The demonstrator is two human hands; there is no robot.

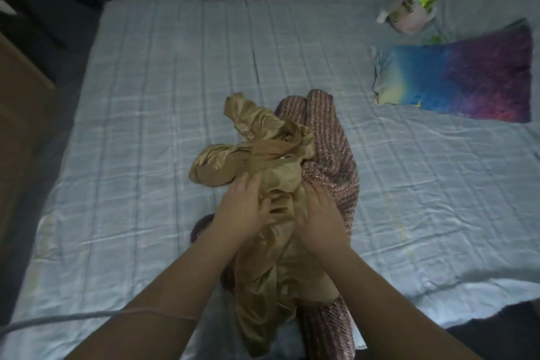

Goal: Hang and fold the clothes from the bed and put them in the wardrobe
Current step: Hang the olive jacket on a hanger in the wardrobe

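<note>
A crumpled gold satin garment [263, 155] lies in the middle of the bed, on top of a pink-and-purple striped knit garment [330, 152]. My left hand [242, 210] grips a fold of the gold fabric on its left side, fingers curled into it. My right hand [318, 213] holds the same fabric on its right side, fingertips dug in at the seam with the knit piece. The lower part of the gold garment hangs toward me between my forearms.
The bed [146, 96] is covered by a pale blue checked sheet. A rainbow furry pillow [461, 82] lies at the right. A plastic bag [409, 9] sits at the far right corner. A brown wooden panel [17, 96] stands at the left. A grey cord [58, 318] crosses my left forearm.
</note>
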